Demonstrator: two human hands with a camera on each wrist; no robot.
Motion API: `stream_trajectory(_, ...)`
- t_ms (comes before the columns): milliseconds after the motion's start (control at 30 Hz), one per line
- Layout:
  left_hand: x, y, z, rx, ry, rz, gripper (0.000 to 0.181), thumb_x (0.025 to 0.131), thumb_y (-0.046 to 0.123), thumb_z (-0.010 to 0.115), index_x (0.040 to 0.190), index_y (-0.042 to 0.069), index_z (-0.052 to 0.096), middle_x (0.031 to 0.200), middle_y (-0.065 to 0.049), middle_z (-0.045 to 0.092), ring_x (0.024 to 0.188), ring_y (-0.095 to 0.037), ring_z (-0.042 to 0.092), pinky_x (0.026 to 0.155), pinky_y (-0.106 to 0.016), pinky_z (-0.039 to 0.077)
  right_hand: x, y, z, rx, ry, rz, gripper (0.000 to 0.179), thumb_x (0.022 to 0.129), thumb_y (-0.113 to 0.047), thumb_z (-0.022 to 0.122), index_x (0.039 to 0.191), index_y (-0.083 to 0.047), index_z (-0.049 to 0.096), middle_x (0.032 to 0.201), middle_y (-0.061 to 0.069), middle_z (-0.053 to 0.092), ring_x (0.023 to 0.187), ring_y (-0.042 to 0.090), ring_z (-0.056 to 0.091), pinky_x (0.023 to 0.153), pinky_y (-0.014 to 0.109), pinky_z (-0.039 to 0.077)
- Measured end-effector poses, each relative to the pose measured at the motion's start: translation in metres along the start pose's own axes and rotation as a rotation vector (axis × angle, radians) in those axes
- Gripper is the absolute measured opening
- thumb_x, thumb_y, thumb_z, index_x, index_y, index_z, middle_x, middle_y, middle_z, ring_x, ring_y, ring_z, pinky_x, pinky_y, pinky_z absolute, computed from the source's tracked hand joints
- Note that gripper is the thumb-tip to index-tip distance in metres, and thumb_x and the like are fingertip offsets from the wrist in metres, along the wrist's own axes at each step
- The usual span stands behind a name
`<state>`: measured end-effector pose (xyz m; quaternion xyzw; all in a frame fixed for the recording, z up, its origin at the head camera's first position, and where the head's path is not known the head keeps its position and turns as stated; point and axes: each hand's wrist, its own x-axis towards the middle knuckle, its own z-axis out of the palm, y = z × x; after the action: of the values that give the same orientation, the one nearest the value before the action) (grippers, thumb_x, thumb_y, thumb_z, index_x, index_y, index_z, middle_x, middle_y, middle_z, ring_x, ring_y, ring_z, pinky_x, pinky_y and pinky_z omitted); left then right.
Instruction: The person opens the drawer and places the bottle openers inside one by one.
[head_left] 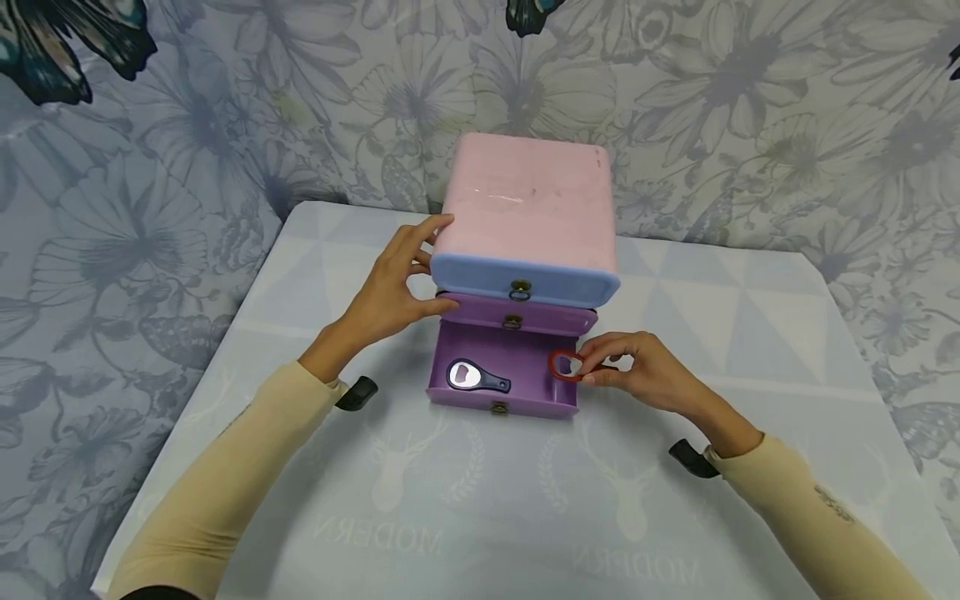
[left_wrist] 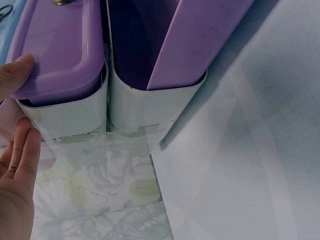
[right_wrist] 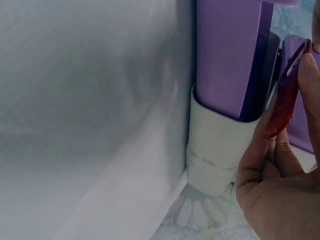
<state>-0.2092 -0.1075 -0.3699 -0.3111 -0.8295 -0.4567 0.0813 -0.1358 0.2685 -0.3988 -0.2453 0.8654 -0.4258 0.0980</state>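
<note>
A red bottle opener (head_left: 556,364) is pinched between the thumb and fingers of my right hand (head_left: 643,367), above the right end of the pulled-out bottom drawer (head_left: 536,408). The right wrist view shows the red opener (right_wrist: 287,102) tilted in the fingers. A black bottle opener (head_left: 480,381) lies in the same purple drawer, on the left. My left hand (head_left: 390,287) rests against the left side of the small drawer cabinet (head_left: 532,187), fingers extended along its wall. Its thumb (left_wrist: 17,75) touches the front of the purple middle drawer (head_left: 480,310).
The cabinet has a pink top and a blue top drawer (head_left: 480,275), with small ring pulls on the drawers. It stands on a pale patterned tablecloth (head_left: 510,500). Flower-patterned wall covering (head_left: 712,108) rises just behind the table.
</note>
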Motion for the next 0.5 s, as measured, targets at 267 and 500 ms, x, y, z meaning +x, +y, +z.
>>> stream_trajectory(267, 0.0, -0.002, 0.0, -0.003, 0.004, 0.0, 0.108, 0.071, 0.008, 0.092, 0.156, 0.031, 0.03, 0.128, -0.011, 0.044, 0.097, -0.019, 0.06, 0.095, -0.035, 0.056, 0.012, -0.009, 0.017, -0.011, -0.006, -0.008, 0.011, 0.081, -0.011, 0.083, 0.089, -0.017, 0.081, 0.108, 0.005, 0.073, 0.106, 0.01, 0.062, 0.078, 0.027, 0.049)
stream_trajectory(500, -0.001, -0.002, 0.0, -0.007, -0.002, 0.008, 0.107, 0.071, 0.009, 0.091, 0.156, 0.03, 0.03, 0.128, -0.011, 0.044, 0.098, -0.02, 0.061, 0.096, -0.037, 0.056, 0.02, -0.018, 0.038, -0.027, 0.054, 0.05, 0.009, 0.08, -0.012, 0.084, 0.085, -0.019, 0.081, 0.106, 0.003, 0.075, 0.102, 0.014, 0.064, 0.075, 0.027, 0.047)
